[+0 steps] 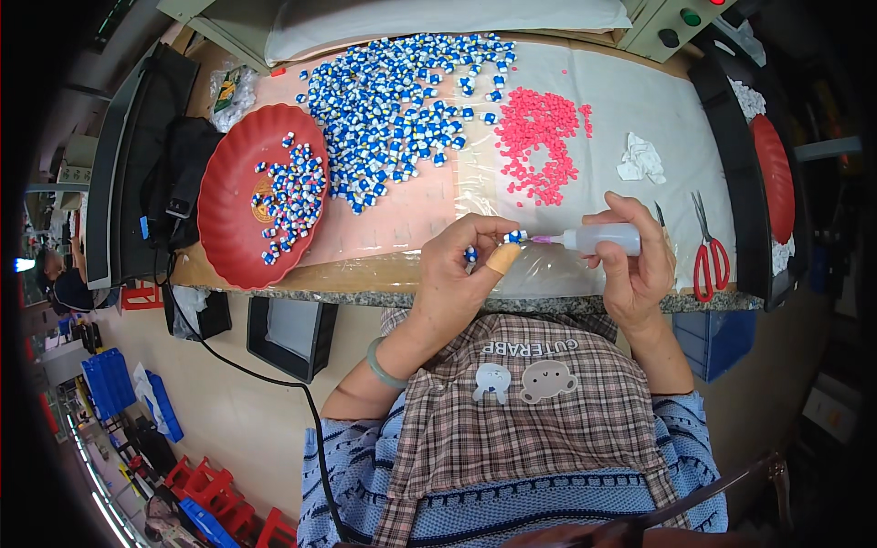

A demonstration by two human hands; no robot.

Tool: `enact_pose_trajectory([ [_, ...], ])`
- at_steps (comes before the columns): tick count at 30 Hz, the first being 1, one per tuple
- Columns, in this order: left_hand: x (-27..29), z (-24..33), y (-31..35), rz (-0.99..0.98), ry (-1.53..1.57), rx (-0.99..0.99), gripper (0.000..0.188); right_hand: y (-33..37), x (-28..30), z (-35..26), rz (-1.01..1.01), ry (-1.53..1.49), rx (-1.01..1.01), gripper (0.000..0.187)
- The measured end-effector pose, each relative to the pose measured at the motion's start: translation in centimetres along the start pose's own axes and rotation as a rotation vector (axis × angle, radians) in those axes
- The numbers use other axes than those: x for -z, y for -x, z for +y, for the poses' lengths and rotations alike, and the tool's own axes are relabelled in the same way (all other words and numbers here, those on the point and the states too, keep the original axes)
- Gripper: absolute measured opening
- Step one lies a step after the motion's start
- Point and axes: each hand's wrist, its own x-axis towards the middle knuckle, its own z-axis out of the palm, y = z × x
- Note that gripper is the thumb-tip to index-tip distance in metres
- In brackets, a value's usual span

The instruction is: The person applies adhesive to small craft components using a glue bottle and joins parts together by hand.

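My left hand [448, 283] pinches a small blue-and-white piece [513, 237] between thumb and finger. A tan finger cover [501, 258] sits on that thumb. Another such piece [470, 254] rests against the curled fingers of the same hand. In my right hand [641, 279] is a white squeeze bottle [610, 239], lying sideways, its thin pinkish nozzle [546, 239] at or very close to the pinched piece. Beyond the hands spreads a large heap of blue-and-white pieces [384, 119]. Small pink pieces [539, 128] lie in a patch to its right.
A red scalloped plate [219, 196] holding more blue-and-white pieces stands at left. Red-handled scissors [712, 268] and crumpled white tissue [641, 160] lie at right, by a black tray [735, 173] on edge. A black cable [247, 363] hangs over the table's front edge [365, 298].
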Motion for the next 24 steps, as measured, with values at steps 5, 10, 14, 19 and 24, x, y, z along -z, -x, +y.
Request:
enact_pose_trajectory([
  [5, -0.06, -0.2, -0.06, -0.006, 0.002, 0.005, 0.024, -0.2, 0.08, -0.25, -0.019, 0.088, 0.047, 0.039],
  [10, -0.1, -0.04, -0.12, -0.011, 0.01, 0.024, 0.024, -0.25, 0.0, -0.25, -0.029, 0.113, 0.062, 0.04],
  [14, -0.09, -0.12, -0.12, -0.009, 0.0, 0.034, 0.024, -0.5, -0.04, -0.45, -0.044, 0.122, 0.062, 0.04],
  [19, -0.08, 0.07, -0.11, -0.014, -0.005, 0.059, 0.025, -0.54, -0.21, -0.71, -0.036, 0.138, 0.091, 0.043],
  [24, -0.12, -0.19, -0.1, -0.009, 0.009, 0.049, 0.025, -0.75, -0.29, -0.41, -0.041, 0.176, 0.175, 0.041],
])
